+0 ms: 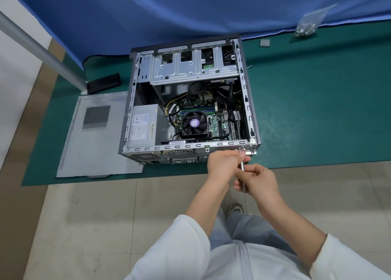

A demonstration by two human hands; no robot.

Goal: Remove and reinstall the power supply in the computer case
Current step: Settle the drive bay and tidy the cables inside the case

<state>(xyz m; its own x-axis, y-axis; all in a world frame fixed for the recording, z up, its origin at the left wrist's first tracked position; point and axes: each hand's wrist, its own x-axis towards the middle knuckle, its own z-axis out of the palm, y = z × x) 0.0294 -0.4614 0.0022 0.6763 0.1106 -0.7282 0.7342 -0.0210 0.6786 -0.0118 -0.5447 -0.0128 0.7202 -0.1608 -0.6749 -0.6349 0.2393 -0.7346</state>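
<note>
power supply point(142, 125) in case point(249, 102) left, side panel point(93, 144) beside

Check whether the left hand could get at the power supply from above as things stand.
Probably yes. The case lies open with its side panel off beside it, and nothing covers the power supply. But the left hand is busy at the rear corner, steadying the screwdriver that the right hand grips.
</note>
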